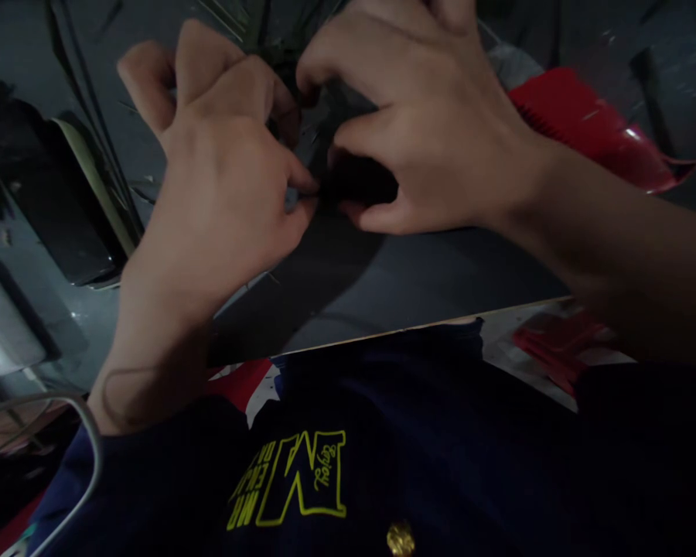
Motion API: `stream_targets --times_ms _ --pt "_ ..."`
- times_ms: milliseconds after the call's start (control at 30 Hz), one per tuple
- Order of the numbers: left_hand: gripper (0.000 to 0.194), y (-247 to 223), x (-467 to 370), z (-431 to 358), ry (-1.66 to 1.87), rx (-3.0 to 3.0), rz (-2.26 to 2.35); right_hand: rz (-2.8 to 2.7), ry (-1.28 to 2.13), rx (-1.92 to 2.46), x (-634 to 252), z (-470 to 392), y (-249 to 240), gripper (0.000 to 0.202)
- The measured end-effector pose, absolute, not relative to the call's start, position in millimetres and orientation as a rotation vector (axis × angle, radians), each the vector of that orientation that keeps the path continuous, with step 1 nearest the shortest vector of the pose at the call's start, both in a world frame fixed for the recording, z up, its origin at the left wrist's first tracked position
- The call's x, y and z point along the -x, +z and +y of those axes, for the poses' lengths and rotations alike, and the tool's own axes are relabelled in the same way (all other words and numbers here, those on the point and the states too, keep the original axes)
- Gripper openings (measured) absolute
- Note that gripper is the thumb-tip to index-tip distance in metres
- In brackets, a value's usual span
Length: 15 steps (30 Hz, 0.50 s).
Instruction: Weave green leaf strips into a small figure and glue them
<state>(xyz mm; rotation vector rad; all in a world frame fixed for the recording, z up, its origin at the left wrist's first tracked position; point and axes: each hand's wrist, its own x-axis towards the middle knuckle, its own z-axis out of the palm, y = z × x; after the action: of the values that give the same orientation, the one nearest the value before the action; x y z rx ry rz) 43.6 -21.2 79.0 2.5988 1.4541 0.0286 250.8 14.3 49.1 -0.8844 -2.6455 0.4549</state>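
My left hand (214,186) is closed above the dark table, thumb and forefinger pinched at something small and dark that I cannot make out. Close beside it, my right hand (423,124) has its fingers curled and its thumb drawn in toward them; whatever it grips is lost in shadow. The fingertips of the two hands nearly meet. Beyond them lie thin, dark green strips (258,23), partly hidden by my fingers.
A black phone (52,186) lies at left, a pale-edged flat item (87,162) beside it. Nearer is a white power bank (5,321) with a white cable (96,456). A shiny red packet (580,116) lies behind my right wrist. The table edge (377,334) runs before my body.
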Motion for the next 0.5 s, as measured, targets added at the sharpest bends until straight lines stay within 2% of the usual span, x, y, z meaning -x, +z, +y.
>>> stream_targets --times_ms 133,233,400,500 --pt "0.025 80.8 -40.2 -19.5 0.008 -2.589 1.456 -2.621 0.548 0.920 -256.4 16.1 45.0 0.047" --pt "0.022 80.4 -37.2 -18.1 0.030 -2.603 1.435 -2.564 0.606 0.732 -256.4 20.4 34.7 0.045" --pt "0.020 78.7 -37.8 -16.5 0.084 -2.509 1.447 -2.547 0.742 0.638 -256.9 26.2 28.6 0.063" --pt "0.016 77.5 -38.2 -15.8 0.062 -2.443 1.451 -2.459 0.858 0.782 -259.0 21.7 35.2 0.048"
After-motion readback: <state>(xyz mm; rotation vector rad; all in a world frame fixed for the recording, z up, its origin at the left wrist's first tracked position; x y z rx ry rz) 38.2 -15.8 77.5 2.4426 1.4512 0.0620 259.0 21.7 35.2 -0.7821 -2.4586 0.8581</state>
